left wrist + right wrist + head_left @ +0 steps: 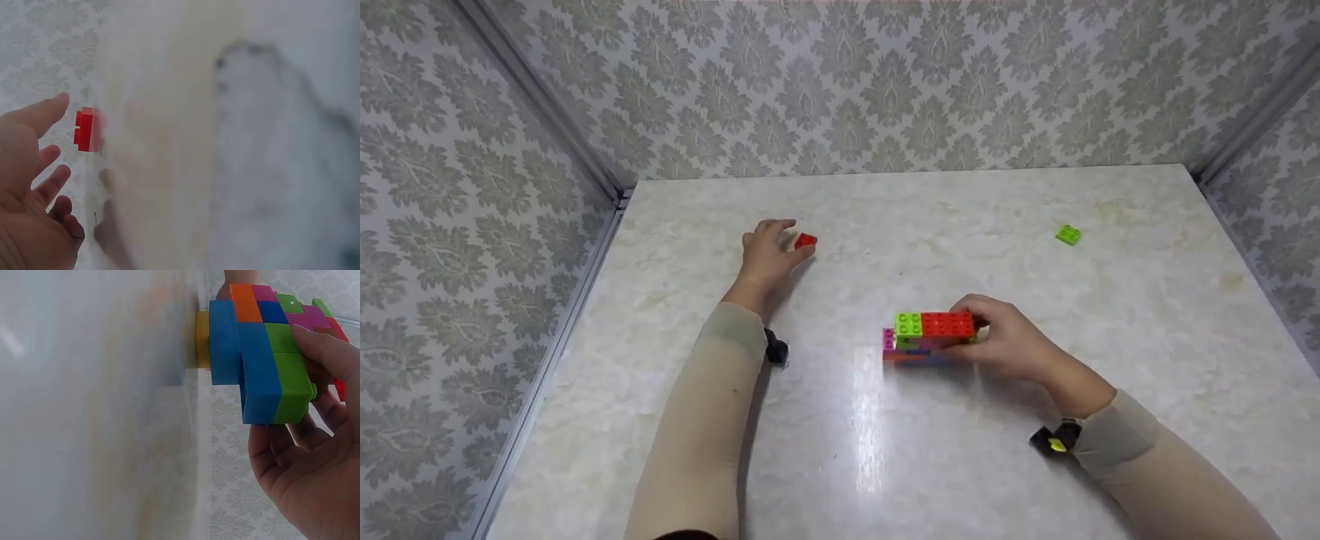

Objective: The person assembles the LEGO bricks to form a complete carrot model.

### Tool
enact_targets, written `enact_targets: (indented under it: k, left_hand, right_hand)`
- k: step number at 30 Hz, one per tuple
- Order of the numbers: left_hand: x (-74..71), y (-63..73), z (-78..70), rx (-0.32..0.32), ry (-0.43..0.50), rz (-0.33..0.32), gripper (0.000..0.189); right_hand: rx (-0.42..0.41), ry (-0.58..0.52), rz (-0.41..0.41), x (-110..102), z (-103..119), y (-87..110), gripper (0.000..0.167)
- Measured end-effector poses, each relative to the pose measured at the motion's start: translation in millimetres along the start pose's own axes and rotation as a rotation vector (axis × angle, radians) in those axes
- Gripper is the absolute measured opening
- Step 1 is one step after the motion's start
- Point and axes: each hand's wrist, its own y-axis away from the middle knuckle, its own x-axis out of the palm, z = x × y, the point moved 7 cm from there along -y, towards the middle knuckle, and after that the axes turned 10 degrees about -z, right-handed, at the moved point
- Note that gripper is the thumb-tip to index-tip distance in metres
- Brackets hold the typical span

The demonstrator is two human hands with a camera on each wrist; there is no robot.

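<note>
My left hand (767, 253) reaches over a small red toy brick (805, 241) on the table, its fingers spread. In the left wrist view a gap shows between the thumb and that brick (85, 130), whose studs face the hand. My right hand (1009, 339) grips the right end of a stacked block of toy bricks (909, 324), with red and lime bricks on top. The right wrist view shows the thumb on one side of the block (260, 371) and the fingers on the other. Blue, green, orange, pink and yellow bricks make up its layers; the hand hides part of it.
A lime green brick (1068, 235) lies alone at the back right of the pale marbled table (840, 465). Patterned wall panels (847, 90) stand behind the table and on both sides. A black strap device sits on each wrist.
</note>
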Motion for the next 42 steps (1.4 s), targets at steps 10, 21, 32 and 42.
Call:
enact_targets:
  k: [10,21,32,42]
  left_hand:
    - [4.2,-2.7,-0.3,0.002,-0.112,-0.014,0.049]
    - [1.6,2.1,-5.9,-0.082,0.137,-0.016,0.045]
    - [1.7,21.7,-21.9,0.035,0.157,-0.004,0.034]
    - [3.2,44.3,-47.8,0.14,0.176,0.02,0.032]
  right_hand:
    - [-0.018,-0.015,-0.005,-0.6,2.0,0.8,0.029]
    - [0.001,-0.01,0.004,-0.6,0.7,0.9,0.03]
    - [0.009,-0.01,0.005,0.4,-0.6,0.9,0.03]
    - [-0.024,-0.026,-0.004,-0.3,1.2,-0.5,0.03]
